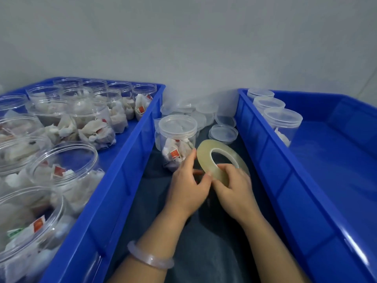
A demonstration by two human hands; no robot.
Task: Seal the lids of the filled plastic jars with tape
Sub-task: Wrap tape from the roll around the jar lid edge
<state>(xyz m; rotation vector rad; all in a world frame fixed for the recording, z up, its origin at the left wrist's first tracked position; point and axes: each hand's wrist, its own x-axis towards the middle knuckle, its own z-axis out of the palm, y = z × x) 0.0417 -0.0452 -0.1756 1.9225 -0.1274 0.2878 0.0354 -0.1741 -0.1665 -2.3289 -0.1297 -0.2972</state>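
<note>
Nearest the viewer, below the tape roll (204, 159), a pale bangle (150, 259) circles the left wrist above a dark cloth (204, 252) that covers the bench. The right hand (234, 186) grips the roll at its near rim, fingers curled over the band and into the hole, and holds it tilted off the cloth. The left hand (186, 186) sits just left of the roll. Its thumb tip touches the near rim and its fingers reach up fairly straight beside the left edge. Motion blur hides whether it pinches a tape end or only touches. Just left of and behind the roll, a filled jar (176, 144) stands upright on the cloth with its clear lid (177, 125) on, close to the left fingertips. Behind the roll lies a loose heap of spare lids (223, 133). Left of the roll, a blue bin (126, 164) holds many filled jars without lids (67, 170). Right of the roll, a second blue bin (265, 152) holds three lidded jars (282, 121) in a row along its far left wall. Beyond the roll and both bins rises a plain pale wall (204, 48).
</note>
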